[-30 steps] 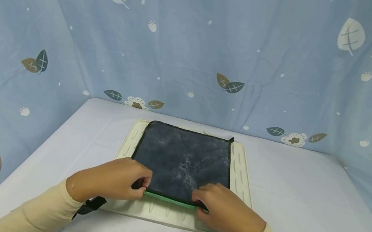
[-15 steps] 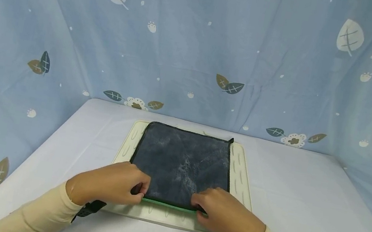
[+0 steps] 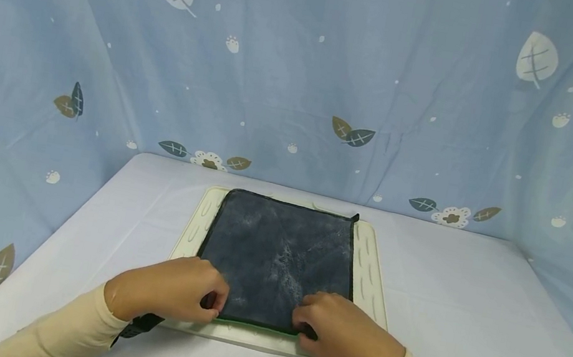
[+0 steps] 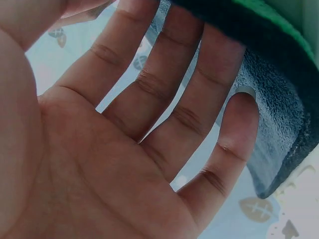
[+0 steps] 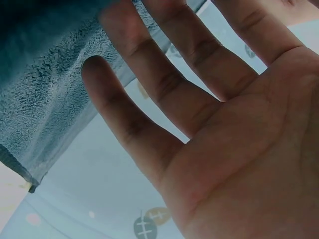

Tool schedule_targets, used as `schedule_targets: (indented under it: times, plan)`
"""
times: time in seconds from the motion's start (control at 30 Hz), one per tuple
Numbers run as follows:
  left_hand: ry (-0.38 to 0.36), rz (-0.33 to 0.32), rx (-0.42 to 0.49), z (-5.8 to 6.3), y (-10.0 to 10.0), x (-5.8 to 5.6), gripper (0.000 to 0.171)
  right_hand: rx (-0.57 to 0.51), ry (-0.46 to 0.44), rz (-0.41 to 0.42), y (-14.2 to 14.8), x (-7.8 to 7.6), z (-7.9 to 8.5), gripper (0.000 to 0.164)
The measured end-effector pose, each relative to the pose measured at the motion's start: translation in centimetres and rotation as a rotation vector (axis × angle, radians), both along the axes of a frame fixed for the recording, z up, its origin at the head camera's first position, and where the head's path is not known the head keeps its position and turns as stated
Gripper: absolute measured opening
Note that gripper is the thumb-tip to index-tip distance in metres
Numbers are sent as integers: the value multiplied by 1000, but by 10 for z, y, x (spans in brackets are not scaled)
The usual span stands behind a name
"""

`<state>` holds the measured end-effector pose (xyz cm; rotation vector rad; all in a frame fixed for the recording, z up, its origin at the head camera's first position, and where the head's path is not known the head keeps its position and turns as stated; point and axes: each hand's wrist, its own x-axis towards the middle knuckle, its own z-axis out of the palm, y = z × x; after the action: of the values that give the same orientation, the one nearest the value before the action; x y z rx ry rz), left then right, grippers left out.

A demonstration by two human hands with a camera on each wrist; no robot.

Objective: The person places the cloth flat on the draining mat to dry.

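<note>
A dark grey-blue towel (image 3: pixel 274 252) with black edging lies spread over a cream ridged tray (image 3: pixel 369 274) in the head view. My left hand (image 3: pixel 177 288) pinches its near edge toward the left corner. Toward the right corner, my right hand (image 3: pixel 346 332) pinches the same edge. A thin green line shows along that edge between the hands. In the left wrist view the towel (image 4: pixel 274 114) hangs beyond the fingertips, its underside fuzzy. The right wrist view also has the fuzzy towel (image 5: pixel 55 94) past the fingers. Both thumbs' grip is largely hidden.
The tray rests on a table covered with a white cloth (image 3: pixel 449 294). Blue curtains (image 3: pixel 283 64) printed with leaves and flowers hang behind and at both sides. The towel's far right corner (image 3: pixel 355 218) sticks up slightly.
Both hands have moved slightly toward me and down, drawing the towel's near edge closer to the tray's front rim. The green strip along that edge now shows thinner.
</note>
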<state>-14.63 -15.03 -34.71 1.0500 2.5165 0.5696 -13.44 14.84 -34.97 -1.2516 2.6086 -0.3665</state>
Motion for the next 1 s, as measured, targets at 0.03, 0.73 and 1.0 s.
schedule_targets:
  times: [0.03,0.73,1.0]
  plan:
    - [-4,0,0,0,0,0,20,0,0,1,0,0,0,10]
    - [31,7,-50,-8,4,3,22,66,67,-13,-5,-1,-6,12]
    - [79,6,-20,-5,3,0,14,9,94,-15,-5,-5,-3,3]
